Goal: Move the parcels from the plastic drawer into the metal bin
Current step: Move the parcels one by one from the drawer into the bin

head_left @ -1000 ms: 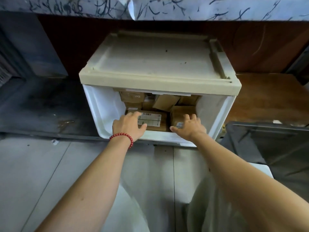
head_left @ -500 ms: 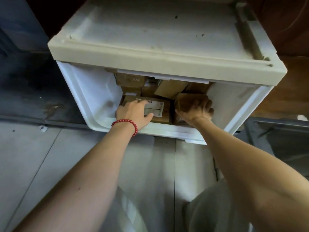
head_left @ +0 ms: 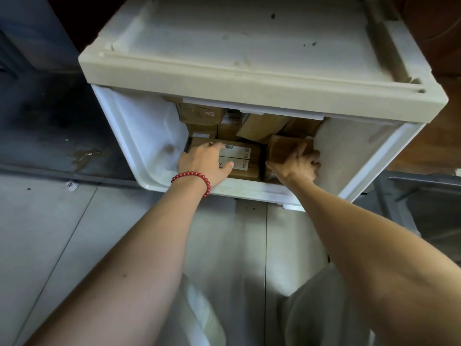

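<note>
Parcels half-hidden under drawer lid

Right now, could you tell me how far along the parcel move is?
Nothing looks moved yet. The left hand lies on a labelled parcel and the right hand grips a plain box, both inside the drawer. More parcels wait behind; the metal bin shows no parcels.
</note>
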Available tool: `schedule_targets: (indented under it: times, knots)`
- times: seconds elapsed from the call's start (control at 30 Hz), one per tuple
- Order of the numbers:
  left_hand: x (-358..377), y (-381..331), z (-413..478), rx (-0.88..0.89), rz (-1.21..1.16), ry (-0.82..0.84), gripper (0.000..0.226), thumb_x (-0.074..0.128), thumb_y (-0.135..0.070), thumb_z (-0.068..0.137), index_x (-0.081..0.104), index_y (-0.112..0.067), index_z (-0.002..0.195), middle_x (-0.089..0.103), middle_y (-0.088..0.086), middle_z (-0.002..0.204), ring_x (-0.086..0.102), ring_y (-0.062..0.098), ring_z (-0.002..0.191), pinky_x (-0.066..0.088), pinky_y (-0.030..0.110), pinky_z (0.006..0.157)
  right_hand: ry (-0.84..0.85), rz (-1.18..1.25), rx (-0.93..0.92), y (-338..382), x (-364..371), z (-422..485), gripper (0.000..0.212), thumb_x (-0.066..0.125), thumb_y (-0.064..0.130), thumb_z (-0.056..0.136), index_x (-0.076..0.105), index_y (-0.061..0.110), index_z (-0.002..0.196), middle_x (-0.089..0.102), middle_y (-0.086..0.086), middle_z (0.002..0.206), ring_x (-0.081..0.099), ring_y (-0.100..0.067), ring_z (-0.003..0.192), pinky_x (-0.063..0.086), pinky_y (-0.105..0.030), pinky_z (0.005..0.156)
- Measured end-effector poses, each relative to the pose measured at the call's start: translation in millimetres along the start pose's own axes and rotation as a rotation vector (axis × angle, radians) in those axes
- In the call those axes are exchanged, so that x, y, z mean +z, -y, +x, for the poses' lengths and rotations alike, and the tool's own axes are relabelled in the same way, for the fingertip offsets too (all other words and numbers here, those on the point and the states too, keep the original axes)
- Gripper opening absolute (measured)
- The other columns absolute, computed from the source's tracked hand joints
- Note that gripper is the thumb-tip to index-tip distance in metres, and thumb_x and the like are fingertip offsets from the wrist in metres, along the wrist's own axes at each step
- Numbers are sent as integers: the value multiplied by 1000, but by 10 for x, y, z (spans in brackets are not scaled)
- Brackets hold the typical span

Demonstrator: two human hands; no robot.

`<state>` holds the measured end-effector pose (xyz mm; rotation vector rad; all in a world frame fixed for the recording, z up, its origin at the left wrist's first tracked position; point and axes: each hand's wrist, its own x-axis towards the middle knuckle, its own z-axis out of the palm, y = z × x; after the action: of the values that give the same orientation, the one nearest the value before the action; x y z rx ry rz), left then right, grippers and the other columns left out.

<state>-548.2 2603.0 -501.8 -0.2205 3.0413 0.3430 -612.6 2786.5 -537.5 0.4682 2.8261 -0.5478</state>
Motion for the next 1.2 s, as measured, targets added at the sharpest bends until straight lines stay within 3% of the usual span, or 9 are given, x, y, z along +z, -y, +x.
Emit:
schedule_targets:
  times: [0.2,0.57,0.7,0.77,0.87,1.03,1.13,1.2]
  knots:
    - [-41,35,-43,-12,-1,-8,50,47,-52,93,43,-30,138,52,3,135,51,25,120,48,39,87,-38,143,-1,91,56,-216,100,73,43,79,9,13,150,15,-24,149,29,-44,128,36,-46,104]
    - [-270,113,-437,-25,-36,-44,51,47,-50,94,42,-27,139,49,2,140,49,25,123,47,43,93,-160,408,-124,34,-510,-534,93,68,45,80,16,5,146,23,-29,143,27,-47,129,24,-47,109]
    - [-407,188,-682,-57,-96,-42,52,49,-49,94,40,-26,140,50,2,139,50,26,123,47,43,95,-132,457,-200,-7,-725,-725,93,68,45,81,16,5,147,23,-29,145,25,-47,133,25,-49,109]
    - [-474,204,-826,-55,-124,-26,54,52,-46,93,39,-25,141,48,3,140,49,26,123,48,43,94,-59,531,-152,-52,-773,-833,99,68,49,81,11,8,151,19,-26,150,23,-46,137,25,-50,112]
    - [-533,194,-1047,-54,-178,-18,58,57,-44,91,37,-26,142,45,3,143,48,25,125,47,41,95,32,615,-110,-138,-809,-1029,95,70,53,78,20,12,148,23,-22,149,32,-44,134,31,-50,112]
    - [-523,92,-1402,-42,-225,-41,70,61,-48,87,30,-26,146,43,2,145,45,24,128,46,41,97,126,715,-173,-278,-904,-1354,92,74,50,71,27,18,144,36,-11,137,47,-28,119,45,-41,102]
    - [-518,82,-1510,-60,-254,-42,78,63,-48,86,26,-21,149,40,3,149,42,25,132,43,42,102,243,918,-101,-333,-960,-1474,109,71,62,48,34,15,139,55,-13,126,62,-27,104,59,-41,76]
    - [-539,104,-1544,-93,-291,-35,82,65,-49,84,24,-19,150,38,4,150,40,26,134,40,43,105,329,995,-91,-365,-916,-1478,105,70,62,48,41,12,135,63,-15,117,66,-29,97,60,-42,67]
